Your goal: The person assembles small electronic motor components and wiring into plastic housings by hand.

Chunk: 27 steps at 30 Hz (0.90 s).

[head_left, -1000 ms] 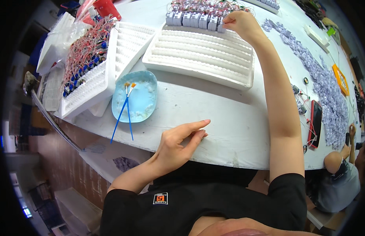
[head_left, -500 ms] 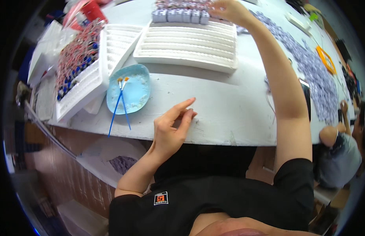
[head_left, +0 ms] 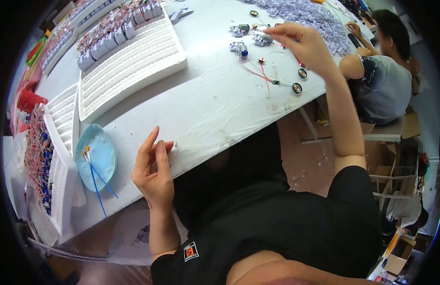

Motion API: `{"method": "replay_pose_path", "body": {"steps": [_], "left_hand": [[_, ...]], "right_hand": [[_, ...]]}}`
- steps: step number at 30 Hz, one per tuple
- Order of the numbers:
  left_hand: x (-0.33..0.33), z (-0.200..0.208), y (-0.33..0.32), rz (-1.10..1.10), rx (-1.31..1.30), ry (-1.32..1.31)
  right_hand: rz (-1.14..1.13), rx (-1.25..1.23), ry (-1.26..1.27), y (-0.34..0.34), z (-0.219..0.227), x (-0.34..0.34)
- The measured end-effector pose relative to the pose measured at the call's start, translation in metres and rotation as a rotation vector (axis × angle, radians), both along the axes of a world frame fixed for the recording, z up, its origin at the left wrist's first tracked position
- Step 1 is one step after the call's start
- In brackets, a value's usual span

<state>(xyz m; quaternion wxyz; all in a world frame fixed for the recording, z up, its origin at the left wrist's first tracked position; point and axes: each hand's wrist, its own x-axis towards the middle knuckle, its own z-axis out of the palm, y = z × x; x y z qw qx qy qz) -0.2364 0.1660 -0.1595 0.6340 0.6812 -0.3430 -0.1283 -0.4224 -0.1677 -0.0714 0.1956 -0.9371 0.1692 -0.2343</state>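
My right hand (head_left: 300, 45) reaches over the far right of the table, its fingers drawn into a pinch beside a small motor in a clear plastic bracket (head_left: 263, 39). Whether anything is between the fingertips is hidden. Two similar motors lie by it: one dark (head_left: 240, 30), the other with a blue end (head_left: 239, 49). Thin wires run from the blue-ended one to a small green circuit board (head_left: 275, 82) and a round black speaker (head_left: 296, 88). Nearer the front edge, my left hand (head_left: 154, 173) hovers with fingers apart, holding nothing visible.
Leftward stand a ribbed white foam tray (head_left: 134, 61) with grey wired units (head_left: 106, 42), and another foam tray (head_left: 63, 180) of wired parts. A blue dish (head_left: 103, 142) carries two brushes (head_left: 93, 168). Clear plastic parts (head_left: 305, 16) are heaped far right. A co-worker (head_left: 379, 76) sits right.
The view has swung right, bringing the motors and speakers into sight. My right hand has left the grey units in the foam tray and is now beside a motor. The left hand stays loosely held up.
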Motion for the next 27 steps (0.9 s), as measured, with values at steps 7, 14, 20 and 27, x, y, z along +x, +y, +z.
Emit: {"method": "replay_pose_path", "body": {"steps": [7, 14, 20, 27], "left_hand": [[0.000, -0.001, 0.008, 0.040, -0.006, -0.053], [0.001, -0.001, 0.006, 0.054, -0.002, -0.115], [0.002, -0.001, 0.006, 0.064, 0.022, -0.156], [0.001, -0.002, 0.001, 0.076, 0.000, -0.130]], "right_hand": [[-0.188, 0.040, -0.084, 0.022, -0.054, 0.014], [-0.303, 0.222, 0.107, 0.019, -0.049, 0.056], [-0.029, 0.117, 0.069, 0.057, -0.059, 0.082], [0.381, 0.025, 0.106, 0.124, -0.051, 0.089]]}}
